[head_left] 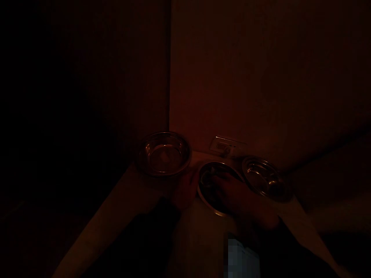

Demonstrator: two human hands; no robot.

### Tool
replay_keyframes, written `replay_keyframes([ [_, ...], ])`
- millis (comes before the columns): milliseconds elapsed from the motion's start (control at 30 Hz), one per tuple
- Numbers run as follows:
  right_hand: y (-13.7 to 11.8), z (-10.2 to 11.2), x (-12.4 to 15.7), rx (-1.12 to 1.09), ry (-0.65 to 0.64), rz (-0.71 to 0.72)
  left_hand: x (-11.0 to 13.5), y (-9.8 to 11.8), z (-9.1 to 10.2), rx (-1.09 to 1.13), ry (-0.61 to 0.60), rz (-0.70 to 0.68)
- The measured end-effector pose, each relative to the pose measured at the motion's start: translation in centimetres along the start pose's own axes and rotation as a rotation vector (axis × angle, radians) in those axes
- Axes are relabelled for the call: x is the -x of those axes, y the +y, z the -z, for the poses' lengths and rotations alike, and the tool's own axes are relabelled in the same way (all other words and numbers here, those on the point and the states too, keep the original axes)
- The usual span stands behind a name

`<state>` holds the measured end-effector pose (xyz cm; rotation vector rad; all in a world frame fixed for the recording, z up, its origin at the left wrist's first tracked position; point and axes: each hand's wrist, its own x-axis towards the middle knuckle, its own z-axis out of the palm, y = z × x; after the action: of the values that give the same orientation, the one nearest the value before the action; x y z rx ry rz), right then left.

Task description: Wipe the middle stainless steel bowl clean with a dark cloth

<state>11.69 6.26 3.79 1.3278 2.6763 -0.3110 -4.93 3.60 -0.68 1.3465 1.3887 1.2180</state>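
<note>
The view is very dark. A round dish (218, 213) with a shiny rim stands on the table in the middle. My right hand (236, 195) reaches into it from the right, fingers bent downward and closed around something I cannot make out. Near those fingertips lies a pale curved thing (206, 175), too dim to name. Against the dish's left rim rests my left hand (185, 189); its fingers are lost in shadow, so their grip cannot be told.
A shiny metal bowl (165, 172) sits at the back left corner of the table (199, 239). To the right is a metal compartment plate (257, 179). A wall socket plate (222, 145) is low on the wall behind. A lit, blurred screen (243, 258) is at the near edge.
</note>
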Motion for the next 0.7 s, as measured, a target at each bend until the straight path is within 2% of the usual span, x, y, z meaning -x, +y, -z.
replay_keyframes([
  [300, -0.7, 0.5, -0.1, -0.184, -0.003, 0.165, 0.4, 0.4, -0.3, 0.036, 0.06, 0.076],
  [500, -1.7, 1.2, 0.4, -0.223, -0.051, 0.218, 0.4, 0.0, -0.5, 0.016, 0.136, 0.049],
  [700, -2.1, 1.7, 1.4, -0.227, -0.117, 0.209, 0.5, 0.1, -0.4, 0.024, 0.159, 0.132],
])
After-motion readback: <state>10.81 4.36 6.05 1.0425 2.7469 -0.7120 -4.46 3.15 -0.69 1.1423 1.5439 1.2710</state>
